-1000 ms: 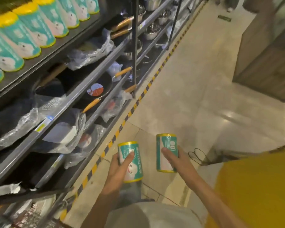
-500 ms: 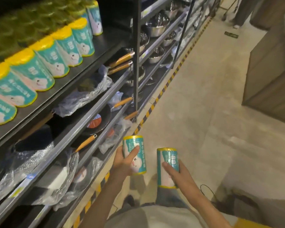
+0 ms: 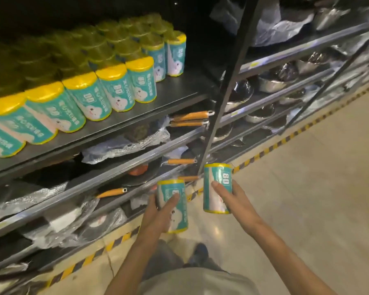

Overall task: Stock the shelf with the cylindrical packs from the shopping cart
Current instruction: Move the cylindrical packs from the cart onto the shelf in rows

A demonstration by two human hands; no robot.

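My left hand (image 3: 158, 213) grips a teal cylindrical pack (image 3: 176, 206) with yellow ends, held low in front of the lower shelves. My right hand (image 3: 232, 199) grips a second teal pack (image 3: 216, 186), upright and slightly higher, to the right of the first. The two packs are apart. Up on the left, the dark shelf (image 3: 175, 92) carries several rows of the same packs (image 3: 113, 88), standing with yellow tops. A bare stretch of that shelf lies at the right end of the front row. The shopping cart is out of view.
Lower shelves hold wrapped pans with orange handles (image 3: 192, 116). A dark metal upright (image 3: 226, 92) divides this bay from one with steel bowls (image 3: 272, 81). Yellow-black tape (image 3: 270, 147) marks the floor along the shelf base. Open tiled floor (image 3: 306, 188) spreads right.
My view has swung up and left toward the stocked shelf. Both hands have risen with their packs and come closer to the shelving. The yellow cart has dropped out of view.
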